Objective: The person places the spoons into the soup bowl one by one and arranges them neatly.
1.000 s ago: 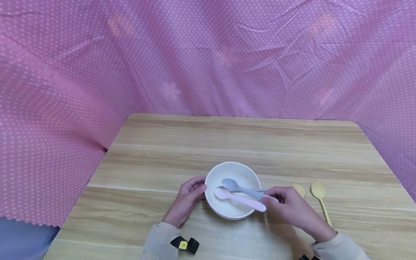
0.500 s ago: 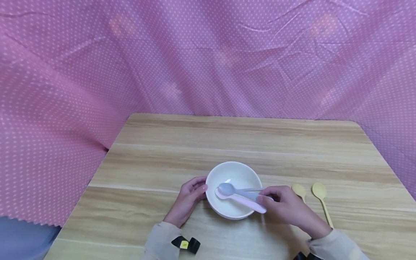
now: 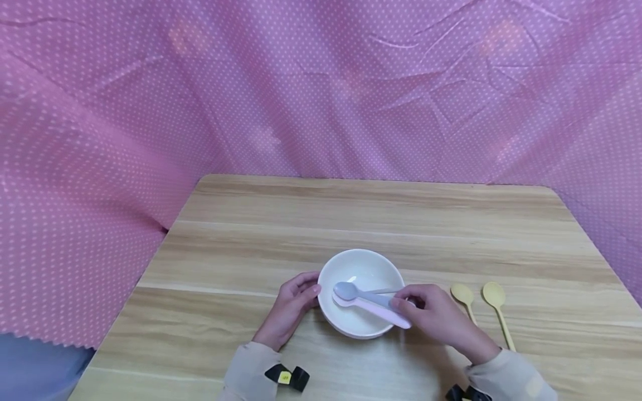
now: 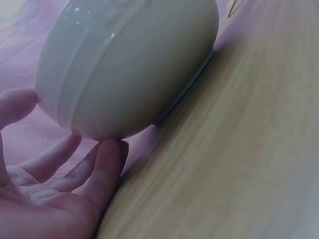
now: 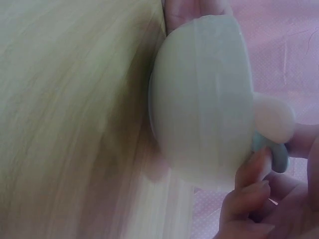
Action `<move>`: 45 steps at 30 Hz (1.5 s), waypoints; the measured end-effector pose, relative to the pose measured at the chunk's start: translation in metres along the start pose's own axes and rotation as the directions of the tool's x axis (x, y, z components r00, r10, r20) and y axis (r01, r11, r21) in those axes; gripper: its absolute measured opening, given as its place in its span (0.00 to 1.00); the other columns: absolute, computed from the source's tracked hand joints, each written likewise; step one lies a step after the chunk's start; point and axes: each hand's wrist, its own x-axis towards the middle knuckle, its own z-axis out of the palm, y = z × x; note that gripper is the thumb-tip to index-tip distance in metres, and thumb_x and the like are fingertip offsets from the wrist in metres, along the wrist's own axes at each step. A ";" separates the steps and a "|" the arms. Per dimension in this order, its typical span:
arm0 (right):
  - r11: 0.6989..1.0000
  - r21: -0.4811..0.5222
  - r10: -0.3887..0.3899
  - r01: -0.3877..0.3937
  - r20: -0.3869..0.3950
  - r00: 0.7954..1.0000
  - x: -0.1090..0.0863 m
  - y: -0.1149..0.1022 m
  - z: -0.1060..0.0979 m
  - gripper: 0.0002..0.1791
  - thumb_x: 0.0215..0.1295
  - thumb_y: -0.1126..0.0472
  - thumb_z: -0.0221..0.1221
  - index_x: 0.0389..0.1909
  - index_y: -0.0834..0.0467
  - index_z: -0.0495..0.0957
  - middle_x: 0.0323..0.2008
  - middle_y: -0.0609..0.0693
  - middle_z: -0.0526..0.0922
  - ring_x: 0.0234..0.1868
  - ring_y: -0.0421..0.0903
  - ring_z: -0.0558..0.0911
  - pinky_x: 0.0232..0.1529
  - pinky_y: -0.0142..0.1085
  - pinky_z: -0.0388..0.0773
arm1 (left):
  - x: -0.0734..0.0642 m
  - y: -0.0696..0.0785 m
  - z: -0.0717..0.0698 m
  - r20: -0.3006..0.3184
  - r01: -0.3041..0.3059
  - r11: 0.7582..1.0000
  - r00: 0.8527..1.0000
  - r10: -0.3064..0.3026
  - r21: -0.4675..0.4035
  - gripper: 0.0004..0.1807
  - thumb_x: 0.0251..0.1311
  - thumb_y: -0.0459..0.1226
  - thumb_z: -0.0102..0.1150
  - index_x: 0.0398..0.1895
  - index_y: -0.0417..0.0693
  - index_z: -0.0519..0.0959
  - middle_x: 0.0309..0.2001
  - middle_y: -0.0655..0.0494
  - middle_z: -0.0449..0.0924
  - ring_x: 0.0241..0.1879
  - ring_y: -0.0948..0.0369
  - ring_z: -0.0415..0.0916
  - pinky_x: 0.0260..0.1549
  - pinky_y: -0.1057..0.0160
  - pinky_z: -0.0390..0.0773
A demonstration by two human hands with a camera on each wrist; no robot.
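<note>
Bracing white bowl [image 3: 373, 268] with spread left hand [image 3: 290, 309], pinching blue spoon [image 3: 367, 297] alongside pink spoon [image 3: 377, 311] with right hand [image 3: 437, 316]. Probably mid-placement; likely calls for gentle release next.

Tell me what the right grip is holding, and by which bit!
The right grip pinches the blue spoon by its handle; whether the thin grey handle is held too is hidden.

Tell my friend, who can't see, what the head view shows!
A right hand pinches a blue spoon at a white bowl that the left hand touches. A pink spoon leans in it; two yellow spoons lie nearby.
</note>
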 end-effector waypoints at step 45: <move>0.998 -0.054 0.011 -0.021 -0.176 0.984 -0.022 0.008 -0.007 0.12 0.59 0.56 0.63 0.40 0.59 0.80 0.22 0.43 0.75 0.22 0.34 0.72 0.22 0.28 0.71 | 0.000 -0.002 0.001 -0.016 0.005 1.000 1.000 -0.005 -0.008 0.25 0.60 0.38 0.58 0.58 0.34 0.69 0.55 0.42 0.73 0.50 0.59 0.75 0.50 0.61 0.78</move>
